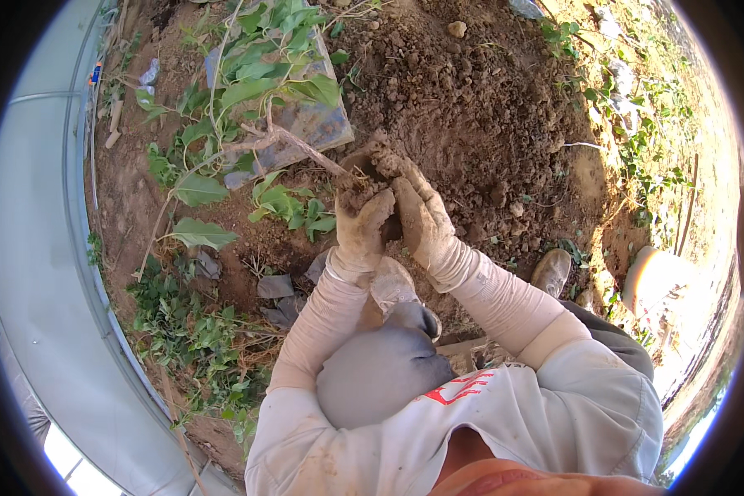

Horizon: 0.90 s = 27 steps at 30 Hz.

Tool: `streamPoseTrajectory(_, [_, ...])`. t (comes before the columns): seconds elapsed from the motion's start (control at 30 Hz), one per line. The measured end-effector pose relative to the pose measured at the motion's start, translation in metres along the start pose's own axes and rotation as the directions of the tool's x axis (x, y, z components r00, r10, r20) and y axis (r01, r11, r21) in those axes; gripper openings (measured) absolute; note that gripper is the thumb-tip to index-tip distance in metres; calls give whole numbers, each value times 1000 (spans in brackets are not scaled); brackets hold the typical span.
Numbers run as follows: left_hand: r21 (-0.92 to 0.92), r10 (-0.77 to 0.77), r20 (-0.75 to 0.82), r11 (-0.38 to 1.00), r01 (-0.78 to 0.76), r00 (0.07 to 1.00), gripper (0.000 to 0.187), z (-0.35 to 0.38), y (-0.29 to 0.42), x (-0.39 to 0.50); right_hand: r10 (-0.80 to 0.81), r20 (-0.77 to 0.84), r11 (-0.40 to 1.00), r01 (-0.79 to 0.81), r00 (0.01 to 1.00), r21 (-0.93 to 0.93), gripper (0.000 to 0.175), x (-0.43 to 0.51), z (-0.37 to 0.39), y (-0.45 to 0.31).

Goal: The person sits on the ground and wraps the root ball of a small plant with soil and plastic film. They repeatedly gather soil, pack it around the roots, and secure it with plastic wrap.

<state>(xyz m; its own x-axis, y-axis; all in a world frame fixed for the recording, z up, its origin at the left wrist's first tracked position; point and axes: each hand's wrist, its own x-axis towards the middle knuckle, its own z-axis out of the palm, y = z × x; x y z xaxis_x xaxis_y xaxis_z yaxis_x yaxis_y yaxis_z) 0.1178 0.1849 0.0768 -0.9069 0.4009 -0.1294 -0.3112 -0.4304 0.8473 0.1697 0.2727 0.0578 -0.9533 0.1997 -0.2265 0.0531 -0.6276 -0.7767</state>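
Observation:
Both of my hands wear pale, mud-caked gloves and are close together over the dug soil. My left hand [361, 232] is closed around the soil-covered root end [354, 191] of an uprooted woody plant. Its bare brown stem [310, 150] slants up and left to large green leaves [248, 93]. Beside it, my right hand [423, 217] is cupped, with its fingertips at a clump of moist soil [385, 162]. What lies inside its palm is hidden. A dark hollow shows between the two hands.
Loose brown soil [459, 105] spreads ahead. A dirty flat board [322, 124] lies under the leaves. Cut greenery [192, 347] is heaped at left, beside a long pale panel [43, 248]. Grey scraps [276, 287] lie near my shoe [394, 282]; my other shoe [552, 273] is right.

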Motion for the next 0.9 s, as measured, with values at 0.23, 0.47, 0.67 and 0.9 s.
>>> streamPoseTrajectory(0.23, [158, -76, 6, 985, 74, 997, 42, 10, -4, -3, -146, -21, 920, 127, 989, -371, 48, 8, -6, -24])
streamPoseTrajectory(0.47, [-409, -200, 122, 883, 233, 972, 29, 16, -7, 7, 91, -167, 970, -49, 982, 237, 55, 6, -34, -47])
streamPoseTrajectory(0.67, [193, 1, 166, 981, -34, 986, 37, 25, -21, 21, -266, -143, 846, 159, 953, -509, 51, -11, -26, -10])
streamPoseTrajectory(0.9, [-116, -74, 186, 989, 96, 980, 59, 40, -5, 30, -184, -472, 983, 159, 862, -92, 35, 5, -29, -24])
